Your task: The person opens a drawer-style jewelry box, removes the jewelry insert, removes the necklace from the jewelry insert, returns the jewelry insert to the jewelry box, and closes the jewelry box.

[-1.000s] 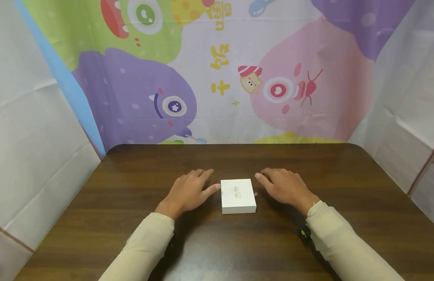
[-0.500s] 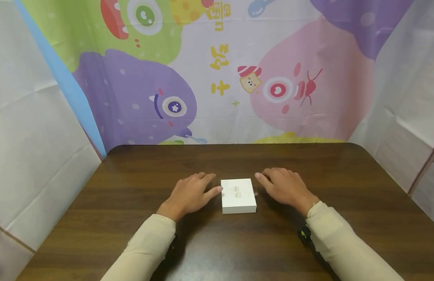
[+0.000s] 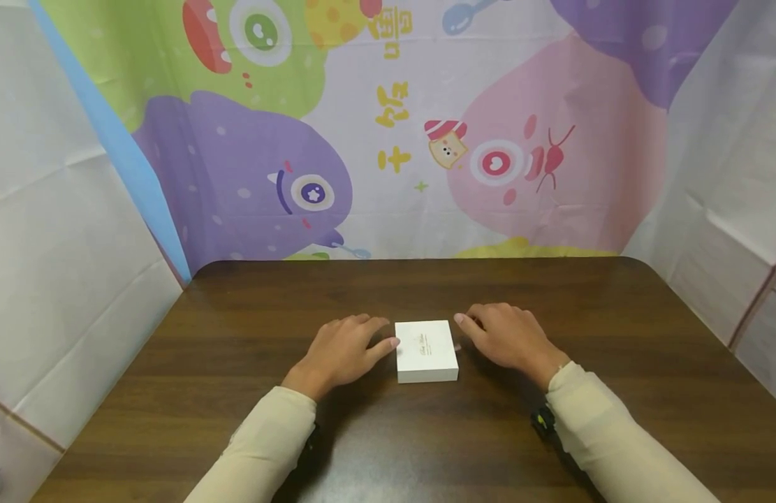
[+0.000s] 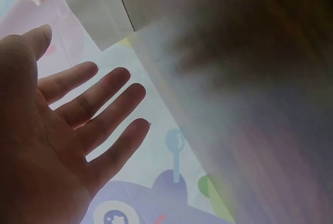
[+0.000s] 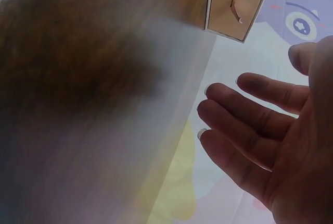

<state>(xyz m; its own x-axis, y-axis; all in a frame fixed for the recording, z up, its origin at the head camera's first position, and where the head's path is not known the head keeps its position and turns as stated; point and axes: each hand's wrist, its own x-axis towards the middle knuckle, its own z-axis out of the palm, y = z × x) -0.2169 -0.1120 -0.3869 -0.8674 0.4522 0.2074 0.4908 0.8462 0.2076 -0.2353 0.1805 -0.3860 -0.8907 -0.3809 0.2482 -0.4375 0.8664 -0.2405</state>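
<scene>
A small white box (image 3: 425, 349) with fine lettering on its lid lies on the brown table between the two hands. On its right side, a short ribbon tab (image 5: 235, 11) sticks out, seen in the right wrist view. My left hand (image 3: 345, 351) is beside the box with fingers spread, its thumb tip right at the left edge. In the left wrist view that hand (image 4: 73, 114) shows a bare palm and relaxed fingers. To the right of the box, my right hand (image 3: 506, 337) hovers with its thumb near the far right corner. Its fingers (image 5: 244, 122) are loosely bent and hold nothing.
The dark wood table (image 3: 388, 447) reaches back to a hanging cloth (image 3: 388, 216) printed with cartoon monsters. Pale sheets (image 3: 67, 230) hang along the left and right sides. Both forearms in cream sleeves (image 3: 262, 440) come in from the front.
My left hand has moved slightly toward the front and right, its thumb now closer against the box. The right hand has barely moved, and the box stays in place.
</scene>
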